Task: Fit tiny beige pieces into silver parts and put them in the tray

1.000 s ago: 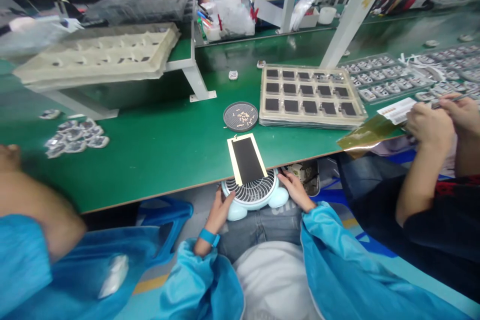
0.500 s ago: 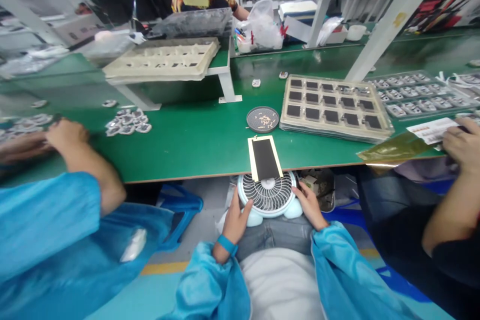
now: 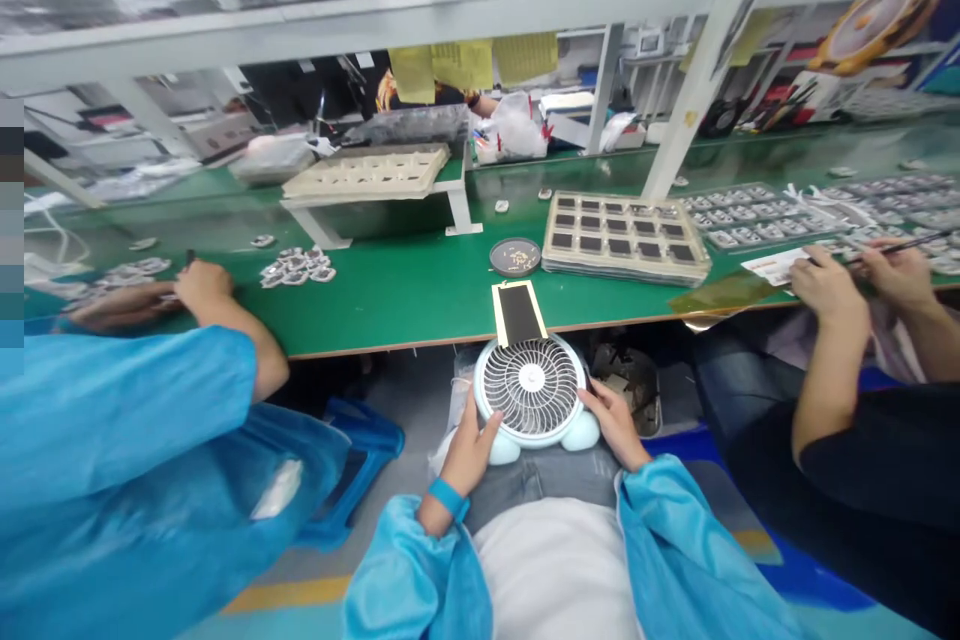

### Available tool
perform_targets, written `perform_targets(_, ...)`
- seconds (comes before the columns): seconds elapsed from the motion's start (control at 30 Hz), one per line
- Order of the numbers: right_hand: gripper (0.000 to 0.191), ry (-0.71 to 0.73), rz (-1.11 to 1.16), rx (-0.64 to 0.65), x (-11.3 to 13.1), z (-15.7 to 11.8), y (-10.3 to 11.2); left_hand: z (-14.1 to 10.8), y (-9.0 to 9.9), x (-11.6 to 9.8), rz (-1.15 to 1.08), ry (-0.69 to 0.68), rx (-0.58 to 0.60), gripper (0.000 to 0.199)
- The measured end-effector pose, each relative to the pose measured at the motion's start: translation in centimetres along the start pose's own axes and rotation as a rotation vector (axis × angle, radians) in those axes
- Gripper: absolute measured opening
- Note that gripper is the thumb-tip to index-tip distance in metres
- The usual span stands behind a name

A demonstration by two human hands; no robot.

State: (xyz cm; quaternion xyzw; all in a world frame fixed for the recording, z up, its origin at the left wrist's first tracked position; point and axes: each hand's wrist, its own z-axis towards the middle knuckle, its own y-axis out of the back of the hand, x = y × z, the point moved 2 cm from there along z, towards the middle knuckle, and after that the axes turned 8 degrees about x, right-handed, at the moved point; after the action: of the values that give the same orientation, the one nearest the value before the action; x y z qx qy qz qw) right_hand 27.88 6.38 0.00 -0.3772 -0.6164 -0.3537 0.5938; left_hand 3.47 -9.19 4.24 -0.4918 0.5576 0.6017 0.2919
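Gripping round pale-blue plastic fan (image 3: 532,378) between left hand (image 3: 469,448) and right hand (image 3: 613,420); fingers clamped on opposite rims, black yellow-bordered rectangular sheet (image 3: 522,314) just far.

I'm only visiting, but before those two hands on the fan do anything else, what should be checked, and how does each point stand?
1. Left hand on the fan's left side: ok.
2. Right hand on its right side: ok.
3. Fan clear of the yellow-edged black sheet: cannot tell; they overlap in view.
4. Fan switched off: cannot tell.
5. Round dish sitting flat on the green bench: ok.
6. Neighbours' hands away from the fan: ok.
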Motion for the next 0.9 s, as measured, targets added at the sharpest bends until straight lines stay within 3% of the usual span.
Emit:
perform_targets(0.23, 0.058, 0.017, -0.017, 0.038, -0.1, -0.5, 0.1, -0.8, 0.2, 0.4, -0.042, 0.012, -0.009, 0.083)
perform_targets(0.47, 0.065, -0.003, -0.015, -0.011, -0.5, -2.4, -0.1, -2.0, -0.1, 0.3, -0.054, -0.020, -0.012, 0.078)
perform_targets(0.9, 0.062, 0.014, 0.015, -0.065, 0.0, -3.9, -0.1, -2.5, -0.9, 2.0, 0.026, -0.004, 0.016, 0.077)
